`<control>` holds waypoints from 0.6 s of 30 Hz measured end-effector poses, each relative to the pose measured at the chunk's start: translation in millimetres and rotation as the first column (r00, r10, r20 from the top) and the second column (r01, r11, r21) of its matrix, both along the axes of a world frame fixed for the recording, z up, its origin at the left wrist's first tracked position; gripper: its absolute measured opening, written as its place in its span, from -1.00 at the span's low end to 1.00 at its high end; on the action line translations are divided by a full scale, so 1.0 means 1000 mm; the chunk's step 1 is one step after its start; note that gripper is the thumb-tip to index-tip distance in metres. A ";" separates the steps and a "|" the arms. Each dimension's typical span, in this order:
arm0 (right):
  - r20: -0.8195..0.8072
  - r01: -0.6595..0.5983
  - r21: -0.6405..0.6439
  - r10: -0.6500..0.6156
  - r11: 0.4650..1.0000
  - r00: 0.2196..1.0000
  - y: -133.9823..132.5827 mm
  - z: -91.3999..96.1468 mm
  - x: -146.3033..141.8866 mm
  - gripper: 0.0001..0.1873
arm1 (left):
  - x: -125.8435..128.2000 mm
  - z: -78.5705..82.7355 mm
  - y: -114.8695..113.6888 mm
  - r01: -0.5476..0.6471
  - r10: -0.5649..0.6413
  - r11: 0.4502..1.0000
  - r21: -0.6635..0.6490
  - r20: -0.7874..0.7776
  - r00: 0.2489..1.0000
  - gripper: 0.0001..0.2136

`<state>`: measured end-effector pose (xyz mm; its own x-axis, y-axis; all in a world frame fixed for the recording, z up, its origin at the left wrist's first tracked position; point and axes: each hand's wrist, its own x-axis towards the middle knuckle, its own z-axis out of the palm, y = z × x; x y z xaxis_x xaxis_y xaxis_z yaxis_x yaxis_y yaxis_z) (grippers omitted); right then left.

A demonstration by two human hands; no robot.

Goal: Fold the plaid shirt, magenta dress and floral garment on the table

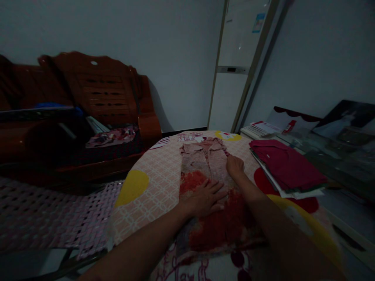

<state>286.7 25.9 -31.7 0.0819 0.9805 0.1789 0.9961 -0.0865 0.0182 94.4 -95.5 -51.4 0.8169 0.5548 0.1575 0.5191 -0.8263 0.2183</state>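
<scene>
A pink-and-red garment (211, 187) lies flat on a table (146, 175) under a patterned cover, running lengthwise from the near edge toward the far edge. The left hand (205, 199) rests palm down on the garment's middle, fingers spread and flat, gripping nothing. The right hand (234, 166) lies farther along, on the garment's right side; its fingers look curled onto the fabric, but whether they pinch it cannot be told. A folded red cloth (285, 166) sits on papers at the table's right edge.
</scene>
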 end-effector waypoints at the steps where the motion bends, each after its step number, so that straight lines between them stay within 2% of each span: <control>1: 0.017 -0.046 0.057 0.045 0.997 0.999 -0.001 -0.004 -0.003 -0.55 | 0.000 0.000 0.000 0.011 -0.011 1.000 -0.006 -0.015 1.000 -0.39; 3: 0.056 -0.205 0.109 0.200 0.973 0.978 -0.002 -0.015 -0.006 -0.56 | 0.001 0.001 0.000 0.027 -0.028 1.000 -0.014 -0.031 0.999 -0.36; 5: 0.070 -0.343 0.071 0.338 0.937 0.938 0.000 -0.025 -0.002 -0.56 | 0.001 0.001 0.000 0.034 -0.034 0.999 -0.016 -0.036 0.999 -0.34; 6: 0.066 -0.370 0.038 0.367 0.928 0.928 0.001 -0.029 0.002 -0.55 | 0.001 0.001 0.000 0.034 -0.034 0.999 -0.017 -0.039 0.999 -0.34; 8: 0.064 -0.332 -0.004 0.332 0.943 0.941 0.004 -0.031 0.011 -0.54 | 0.002 0.002 0.001 0.033 -0.034 0.999 -0.020 -0.048 0.998 -0.35; 10: 0.073 -0.245 -0.005 0.244 0.970 0.967 0.002 -0.028 0.018 -0.53 | 0.001 0.002 0.002 0.034 -0.035 0.999 -0.021 -0.052 0.998 -0.35; 13: 0.059 -0.181 0.036 0.179 0.983 0.982 -0.015 -0.025 0.015 -0.52 | 0.001 0.003 0.003 0.041 -0.041 0.999 -0.015 -0.044 0.998 -0.34; 18: -0.061 -0.385 -0.001 0.384 0.923 0.921 -0.062 -0.036 0.004 -0.50 | 0.005 0.005 0.001 0.038 -0.038 0.999 -0.009 -0.028 0.999 -0.38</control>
<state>291.0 -36.3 -67.8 -0.2915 0.9408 0.1730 0.9521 0.3029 -0.0426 99.3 -94.9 -46.8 0.8414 0.5246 0.1297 0.4936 -0.8437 0.2110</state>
